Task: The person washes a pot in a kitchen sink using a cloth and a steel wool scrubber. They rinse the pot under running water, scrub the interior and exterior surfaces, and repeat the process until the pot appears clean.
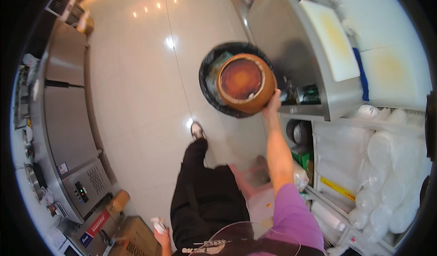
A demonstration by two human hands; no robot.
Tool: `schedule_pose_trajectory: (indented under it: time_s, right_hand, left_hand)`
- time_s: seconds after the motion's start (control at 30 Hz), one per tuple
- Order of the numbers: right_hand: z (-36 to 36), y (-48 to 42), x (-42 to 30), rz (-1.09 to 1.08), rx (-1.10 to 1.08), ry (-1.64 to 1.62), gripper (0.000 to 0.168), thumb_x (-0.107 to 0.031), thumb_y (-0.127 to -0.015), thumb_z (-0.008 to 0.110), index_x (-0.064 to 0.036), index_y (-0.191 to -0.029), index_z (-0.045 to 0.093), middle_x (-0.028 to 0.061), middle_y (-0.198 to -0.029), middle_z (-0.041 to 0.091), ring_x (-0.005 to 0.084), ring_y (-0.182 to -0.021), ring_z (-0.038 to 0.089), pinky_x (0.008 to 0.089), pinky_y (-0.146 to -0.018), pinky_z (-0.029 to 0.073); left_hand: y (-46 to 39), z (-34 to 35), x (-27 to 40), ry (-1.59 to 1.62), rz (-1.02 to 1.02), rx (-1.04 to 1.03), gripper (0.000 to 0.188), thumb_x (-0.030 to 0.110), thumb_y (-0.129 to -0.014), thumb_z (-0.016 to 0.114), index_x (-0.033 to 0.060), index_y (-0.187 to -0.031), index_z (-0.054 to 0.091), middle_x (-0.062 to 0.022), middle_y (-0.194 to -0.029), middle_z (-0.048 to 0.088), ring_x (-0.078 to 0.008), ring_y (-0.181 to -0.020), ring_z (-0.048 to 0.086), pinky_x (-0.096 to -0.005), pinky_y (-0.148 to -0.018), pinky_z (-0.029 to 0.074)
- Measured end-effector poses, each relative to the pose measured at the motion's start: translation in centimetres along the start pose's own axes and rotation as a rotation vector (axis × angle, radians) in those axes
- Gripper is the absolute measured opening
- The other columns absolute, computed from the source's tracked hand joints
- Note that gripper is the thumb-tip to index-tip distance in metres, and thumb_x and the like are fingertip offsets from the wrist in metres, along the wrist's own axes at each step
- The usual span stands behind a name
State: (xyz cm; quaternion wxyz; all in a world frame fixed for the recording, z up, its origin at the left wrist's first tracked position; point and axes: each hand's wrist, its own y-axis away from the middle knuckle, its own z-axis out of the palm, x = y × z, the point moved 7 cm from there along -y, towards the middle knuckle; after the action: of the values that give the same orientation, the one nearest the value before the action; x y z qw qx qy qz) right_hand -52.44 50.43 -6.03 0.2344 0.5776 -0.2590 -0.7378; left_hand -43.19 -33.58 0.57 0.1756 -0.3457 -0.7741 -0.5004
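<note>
My right hand (272,102) grips the near right side of a round brown earthenware pot (271,82), whose glazed inside or base faces up; which of the two I cannot tell. The pot is above a round bin lined with a black bag (208,95), and some refuse shows in the bin at the pot's left. Low at the left, my left hand (163,237) is closed around a crumpled white cloth or tissue (158,224), beside my black apron.
A stainless steel counter (338,99) with a white cutting board (331,37) and blue cloth (361,75) borders the bin at right. Shelves hold bagged plastic containers (382,174). A steel refrigerated counter (68,119) and cardboard box (136,237) stand left. A pink stool (259,201) is near my legs.
</note>
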Motion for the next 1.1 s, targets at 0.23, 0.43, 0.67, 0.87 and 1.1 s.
schedule_pose_trajectory:
  time_s: [0.23,0.43,0.67,0.87,1.1]
  right_hand:
    - [2.0,-4.2,11.1,-0.050,-0.398,-0.301,0.049,-0.043,-0.093,0.045,-0.012,-0.130,0.050,0.0067,-0.129,0.054,0.0264,-0.120,0.051,0.0437,-0.097,0.048]
    - [4.1,-6.3,10.2,-0.017,-0.303,-0.446,0.043,-0.040,-0.099,0.034,-0.013,-0.126,0.053,0.0044,-0.130,0.056,0.0245,-0.116,0.053,0.0391,-0.096,0.047]
    - [3.4,-7.0,9.5,-0.036,-0.172,-0.303,0.047,-0.045,-0.099,0.033,-0.012,-0.127,0.053,0.0041,-0.125,0.058,0.0253,-0.114,0.054,0.0413,-0.094,0.047]
    - [4.3,-7.5,8.6,0.116,0.039,-0.331,0.056,-0.052,-0.095,0.040,-0.011,-0.133,0.050,0.0068,-0.135,0.052,0.0288,-0.122,0.050,0.0453,-0.099,0.043]
    - [5.1,-3.0,5.0,0.112,-0.101,-0.275,0.056,-0.045,-0.093,0.056,-0.008,-0.133,0.050,0.0076,-0.134,0.053,0.0246,-0.122,0.051,0.0427,-0.101,0.042]
  left_hand:
    - [-3.9,-1.6,16.7,-0.478,0.154,-0.018,0.047,0.005,-0.069,0.074,-0.0021,-0.112,0.056,-0.0068,-0.093,0.062,-0.0158,-0.081,0.058,-0.0297,-0.073,0.048]
    - [-6.4,-2.0,19.7,-0.484,0.169,0.012,0.051,0.008,-0.069,0.075,-0.0027,-0.115,0.055,-0.0077,-0.095,0.062,-0.0166,-0.083,0.059,-0.0311,-0.074,0.048]
    - [-6.4,0.8,21.2,-0.447,0.181,-0.093,0.051,0.004,-0.069,0.074,-0.0022,-0.116,0.055,-0.0074,-0.097,0.062,-0.0164,-0.086,0.057,-0.0311,-0.076,0.048]
    - [-8.2,1.8,24.1,-0.461,0.230,-0.071,0.047,0.007,-0.070,0.077,-0.0007,-0.112,0.057,-0.0051,-0.095,0.063,-0.0141,-0.083,0.058,-0.0288,-0.075,0.048]
    - [-10.9,7.7,29.5,-0.471,0.237,-0.136,0.040,0.008,-0.072,0.077,0.0004,-0.106,0.058,-0.0039,-0.090,0.063,-0.0130,-0.078,0.057,-0.0281,-0.072,0.048]
